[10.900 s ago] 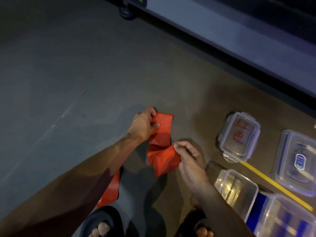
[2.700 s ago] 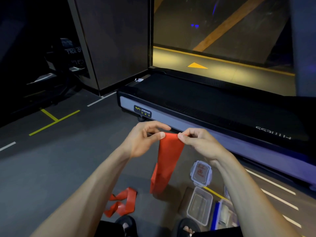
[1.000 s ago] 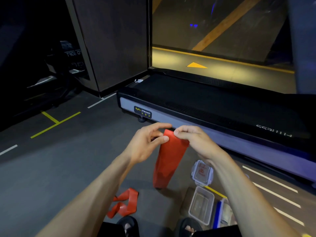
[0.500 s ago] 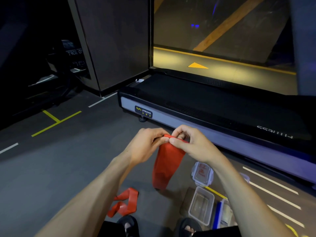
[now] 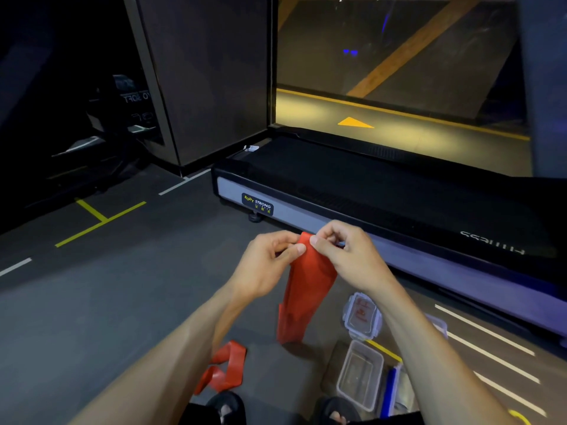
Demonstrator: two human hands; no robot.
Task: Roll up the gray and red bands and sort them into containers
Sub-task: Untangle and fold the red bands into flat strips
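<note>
A red band (image 5: 303,296) hangs down in front of me, its lower end just above the floor. My left hand (image 5: 267,265) pinches its top edge between thumb and fingers. My right hand (image 5: 346,256) pinches the same edge from the right, fingers curled over a small fold of band. A second red band (image 5: 224,366) lies crumpled on the floor near my left foot. A clear open container (image 5: 360,374) stands on the floor at the lower right. Beyond it lies a lid with red writing (image 5: 362,314). No gray band is in view.
A treadmill (image 5: 383,194) runs across the floor right behind my hands. Another clear container with a blue lid (image 5: 395,391) sits at the lower right, partly behind my right forearm. My sandalled feet (image 5: 225,407) show at the bottom edge.
My hands have come close together at the band's top edge, and my right fingers have curled over it, folding the top. The hanging end has stayed just above the floor.
</note>
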